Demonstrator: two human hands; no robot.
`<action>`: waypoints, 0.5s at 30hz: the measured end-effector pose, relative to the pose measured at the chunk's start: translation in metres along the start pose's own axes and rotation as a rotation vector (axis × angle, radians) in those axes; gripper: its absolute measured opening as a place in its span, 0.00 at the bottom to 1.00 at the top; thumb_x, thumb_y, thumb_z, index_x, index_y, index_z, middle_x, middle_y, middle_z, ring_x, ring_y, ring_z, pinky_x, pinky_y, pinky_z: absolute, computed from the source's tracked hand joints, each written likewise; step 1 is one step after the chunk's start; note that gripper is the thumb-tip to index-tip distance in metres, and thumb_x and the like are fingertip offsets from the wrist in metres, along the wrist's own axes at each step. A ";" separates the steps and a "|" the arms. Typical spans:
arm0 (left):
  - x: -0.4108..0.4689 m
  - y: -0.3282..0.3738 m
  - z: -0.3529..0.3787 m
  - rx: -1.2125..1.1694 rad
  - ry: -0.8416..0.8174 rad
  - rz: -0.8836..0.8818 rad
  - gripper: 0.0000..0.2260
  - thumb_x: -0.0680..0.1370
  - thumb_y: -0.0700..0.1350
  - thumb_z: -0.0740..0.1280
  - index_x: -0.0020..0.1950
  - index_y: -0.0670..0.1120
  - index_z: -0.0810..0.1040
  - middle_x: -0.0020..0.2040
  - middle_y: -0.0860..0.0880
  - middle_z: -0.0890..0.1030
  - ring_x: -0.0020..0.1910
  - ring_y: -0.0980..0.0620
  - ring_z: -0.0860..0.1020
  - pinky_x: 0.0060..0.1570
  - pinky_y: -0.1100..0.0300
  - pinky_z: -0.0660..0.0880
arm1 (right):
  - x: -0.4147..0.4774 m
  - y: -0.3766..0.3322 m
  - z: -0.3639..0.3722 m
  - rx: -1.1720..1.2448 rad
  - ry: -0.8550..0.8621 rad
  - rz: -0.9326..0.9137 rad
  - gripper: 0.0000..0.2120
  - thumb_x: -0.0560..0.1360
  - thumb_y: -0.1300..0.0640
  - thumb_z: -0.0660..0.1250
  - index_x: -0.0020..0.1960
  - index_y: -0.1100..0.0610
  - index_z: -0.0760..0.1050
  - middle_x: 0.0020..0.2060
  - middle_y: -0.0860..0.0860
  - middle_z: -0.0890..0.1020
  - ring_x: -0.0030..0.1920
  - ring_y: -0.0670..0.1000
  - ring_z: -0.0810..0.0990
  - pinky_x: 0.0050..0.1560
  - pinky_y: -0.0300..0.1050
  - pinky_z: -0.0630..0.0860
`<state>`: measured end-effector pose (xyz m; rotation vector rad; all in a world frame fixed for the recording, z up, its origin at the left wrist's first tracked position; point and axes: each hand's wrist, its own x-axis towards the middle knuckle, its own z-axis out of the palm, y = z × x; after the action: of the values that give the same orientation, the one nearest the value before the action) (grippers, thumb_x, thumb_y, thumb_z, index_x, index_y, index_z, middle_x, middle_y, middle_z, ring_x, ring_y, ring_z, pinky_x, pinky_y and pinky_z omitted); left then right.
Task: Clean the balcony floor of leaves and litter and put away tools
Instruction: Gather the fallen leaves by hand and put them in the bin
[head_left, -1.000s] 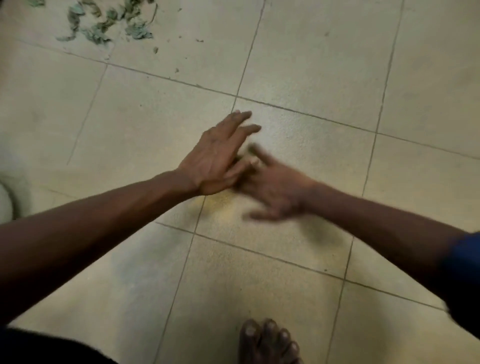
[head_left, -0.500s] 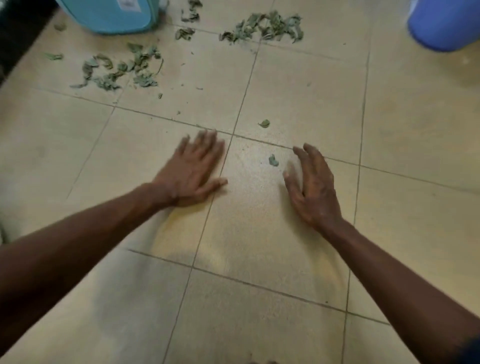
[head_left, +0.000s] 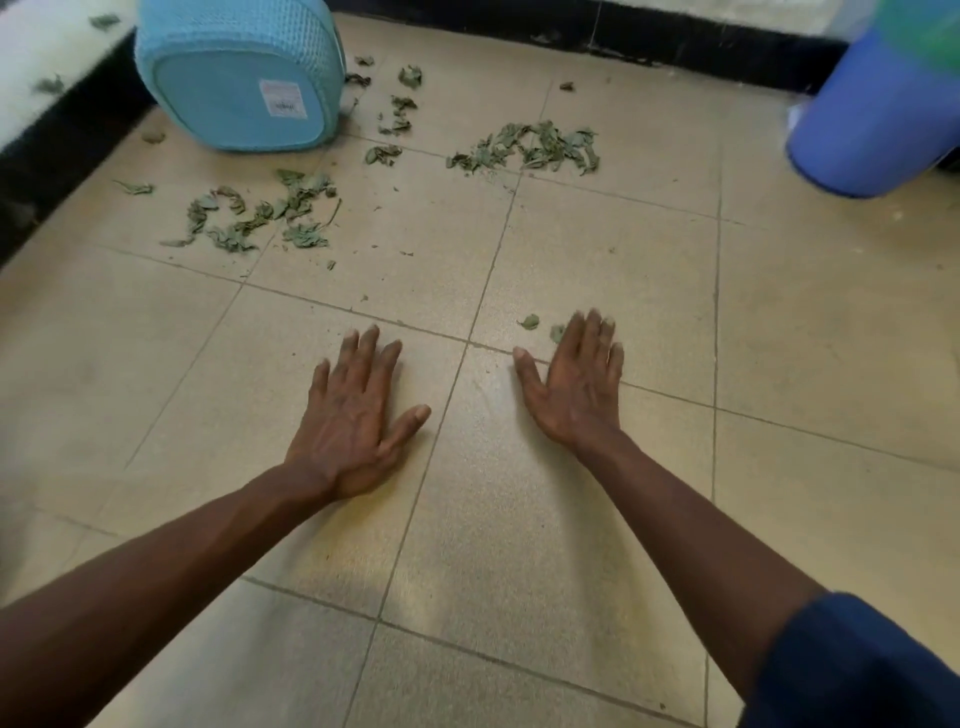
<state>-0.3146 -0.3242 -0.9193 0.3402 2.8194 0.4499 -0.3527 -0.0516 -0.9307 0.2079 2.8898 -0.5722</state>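
Both hands lie flat, palms down, fingers straight and spread, holding nothing. The left hand is on one beige tile and the right hand on the next, a grout line running between them; whether the palms press the floor or hang just above it I cannot tell. One dark blue sleeve shows on the right forearm at the near right corner.

Two small leaf scraps lie just left of the right hand's fingertips, one almost touching the index finger. Farther off are two main heaps of dry green leaves: the left heap and the middle heap. A few single leaves are scattered between them, beside one light blue basket lying on its side at the far left. One blue bucket stands at the far right. A black skirting runs along the far wall.
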 end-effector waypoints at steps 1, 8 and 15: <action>0.001 -0.004 0.003 0.046 -0.069 -0.009 0.46 0.76 0.76 0.40 0.84 0.49 0.34 0.83 0.49 0.29 0.81 0.50 0.28 0.81 0.40 0.38 | 0.002 -0.006 0.005 -0.052 -0.015 0.013 0.47 0.81 0.29 0.46 0.82 0.61 0.32 0.81 0.60 0.33 0.81 0.59 0.29 0.79 0.62 0.31; 0.012 -0.007 -0.035 0.068 -0.397 -0.032 0.59 0.62 0.85 0.33 0.83 0.48 0.31 0.81 0.49 0.28 0.82 0.50 0.32 0.81 0.46 0.40 | 0.003 -0.059 0.012 0.090 -0.102 -0.496 0.39 0.86 0.45 0.55 0.83 0.57 0.33 0.83 0.54 0.37 0.83 0.52 0.35 0.83 0.53 0.40; 0.000 0.005 -0.121 -0.174 -0.483 -0.190 0.59 0.65 0.86 0.44 0.86 0.48 0.52 0.86 0.47 0.52 0.84 0.48 0.53 0.82 0.47 0.53 | -0.029 -0.045 -0.003 -0.081 -0.228 -0.103 0.43 0.84 0.35 0.48 0.82 0.62 0.31 0.81 0.61 0.32 0.80 0.61 0.29 0.80 0.64 0.35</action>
<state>-0.3495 -0.3523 -0.8067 0.1203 2.2985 0.4900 -0.3329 -0.0946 -0.9053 -0.0177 2.7063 -0.4618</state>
